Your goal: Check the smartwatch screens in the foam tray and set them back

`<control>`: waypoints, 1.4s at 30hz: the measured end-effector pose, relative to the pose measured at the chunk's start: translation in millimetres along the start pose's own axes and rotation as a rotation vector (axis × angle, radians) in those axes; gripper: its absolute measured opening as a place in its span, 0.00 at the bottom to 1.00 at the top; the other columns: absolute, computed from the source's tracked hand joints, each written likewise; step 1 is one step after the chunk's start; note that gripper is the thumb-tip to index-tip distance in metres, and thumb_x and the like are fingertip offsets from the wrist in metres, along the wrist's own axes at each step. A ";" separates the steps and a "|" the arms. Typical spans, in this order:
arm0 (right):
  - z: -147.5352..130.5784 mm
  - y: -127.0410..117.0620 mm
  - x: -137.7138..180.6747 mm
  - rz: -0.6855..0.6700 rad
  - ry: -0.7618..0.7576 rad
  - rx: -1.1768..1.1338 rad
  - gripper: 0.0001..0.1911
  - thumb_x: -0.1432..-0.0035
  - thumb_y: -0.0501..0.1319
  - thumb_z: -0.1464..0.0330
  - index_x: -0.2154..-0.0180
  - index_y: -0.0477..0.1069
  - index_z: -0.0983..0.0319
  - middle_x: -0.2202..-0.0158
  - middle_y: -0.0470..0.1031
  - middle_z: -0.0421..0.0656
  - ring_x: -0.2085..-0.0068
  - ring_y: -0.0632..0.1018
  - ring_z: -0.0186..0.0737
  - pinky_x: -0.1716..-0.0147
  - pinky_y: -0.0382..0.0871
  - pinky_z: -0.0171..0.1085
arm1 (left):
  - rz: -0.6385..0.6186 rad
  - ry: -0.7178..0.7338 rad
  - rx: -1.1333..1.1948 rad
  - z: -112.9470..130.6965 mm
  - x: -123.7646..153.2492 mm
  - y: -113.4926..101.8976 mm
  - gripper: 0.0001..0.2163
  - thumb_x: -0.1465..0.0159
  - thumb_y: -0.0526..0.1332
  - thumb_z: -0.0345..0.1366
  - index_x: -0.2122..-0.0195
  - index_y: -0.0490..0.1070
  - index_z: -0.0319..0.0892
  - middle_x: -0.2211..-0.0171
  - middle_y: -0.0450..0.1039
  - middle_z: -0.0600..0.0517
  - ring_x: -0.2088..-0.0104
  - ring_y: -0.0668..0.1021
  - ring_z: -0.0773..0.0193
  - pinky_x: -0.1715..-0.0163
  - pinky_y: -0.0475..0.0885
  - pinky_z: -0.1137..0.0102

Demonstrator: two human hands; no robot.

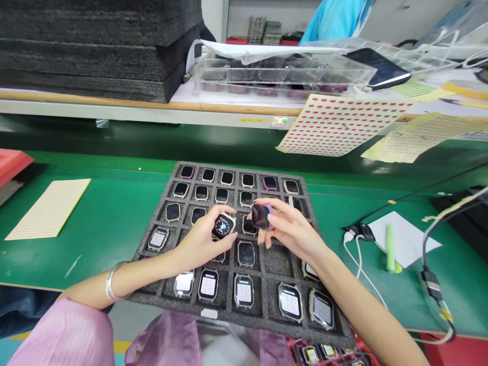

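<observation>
Green workbench [110,195], with a grey foam tray [278,259] across its near edge, lit smartwatches [244,291] in the nearest row. Beyond, hands apart: the left hand [204,239] grips a dial-lit smartwatch [223,225], the right hand [292,223] pinches a purple-framed smartwatch [261,216], both above the tray. Looks like a handling step, one watch each; moving either calls for a firm pinch. Farther off, a clear plastic tray [274,77] tops the shelf [213,105].

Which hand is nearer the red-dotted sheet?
Right. The right hand, holding a purple watch, is below and left of the sheet; the left hand, holding another watch, is farther left.
</observation>
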State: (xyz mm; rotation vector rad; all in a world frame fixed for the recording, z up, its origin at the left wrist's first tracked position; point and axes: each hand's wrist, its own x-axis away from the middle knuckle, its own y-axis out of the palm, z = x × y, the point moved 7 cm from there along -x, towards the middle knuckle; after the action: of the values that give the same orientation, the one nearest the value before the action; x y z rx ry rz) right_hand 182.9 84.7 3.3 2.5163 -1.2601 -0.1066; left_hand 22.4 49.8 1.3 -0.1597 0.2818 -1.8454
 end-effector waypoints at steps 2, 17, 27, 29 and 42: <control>0.7 -0.9 1.0 -0.015 -0.014 0.010 0.19 0.42 0.64 0.63 0.49 0.68 0.58 0.60 0.77 0.47 0.73 0.79 0.38 0.81 0.71 0.31 | -0.002 -0.015 0.029 -0.9 -0.3 0.7 0.17 0.40 0.60 0.33 0.50 0.62 0.45 0.60 0.67 0.51 0.66 0.71 0.63 0.66 0.68 0.70; 8.1 -0.8 5.3 -0.002 0.012 -0.058 0.21 0.49 0.69 0.66 0.52 0.73 0.59 0.59 0.80 0.48 0.61 0.81 0.47 0.55 0.72 0.48 | -0.096 -0.192 0.242 -16.6 -2.9 11.5 0.17 0.40 0.59 0.34 0.50 0.59 0.44 0.72 0.62 0.57 0.79 0.70 0.70 0.81 0.66 0.75; 7.4 1.2 7.5 0.002 0.012 0.003 0.20 0.50 0.70 0.67 0.54 0.75 0.60 0.60 0.80 0.48 0.62 0.81 0.45 0.58 0.74 0.44 | -0.089 -0.062 0.114 -5.3 -0.8 7.6 0.15 0.43 0.57 0.27 0.54 0.63 0.43 0.69 0.62 0.56 0.76 0.66 0.71 0.74 0.64 0.75; 7.4 2.7 7.8 -0.013 0.018 0.014 0.19 0.50 0.70 0.68 0.54 0.76 0.60 0.59 0.80 0.47 0.62 0.81 0.44 0.58 0.74 0.43 | -0.116 -0.070 0.116 -5.7 -1.3 9.0 0.15 0.43 0.57 0.26 0.55 0.63 0.43 0.70 0.62 0.57 0.76 0.65 0.71 0.74 0.63 0.74; 6.3 6.1 9.8 -0.057 0.009 0.033 0.19 0.50 0.71 0.70 0.54 0.76 0.59 0.59 0.80 0.46 0.60 0.80 0.42 0.63 0.74 0.37 | -0.120 -0.032 0.144 5.6 2.2 7.3 0.14 0.44 0.57 0.24 0.57 0.62 0.43 0.70 0.61 0.57 0.75 0.64 0.71 0.74 0.60 0.75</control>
State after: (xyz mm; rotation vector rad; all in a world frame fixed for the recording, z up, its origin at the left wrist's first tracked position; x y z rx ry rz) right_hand 182.8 72.0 0.0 2.5787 -1.1967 -0.0877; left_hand 29.9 45.1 4.6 -0.1074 0.1183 -1.9725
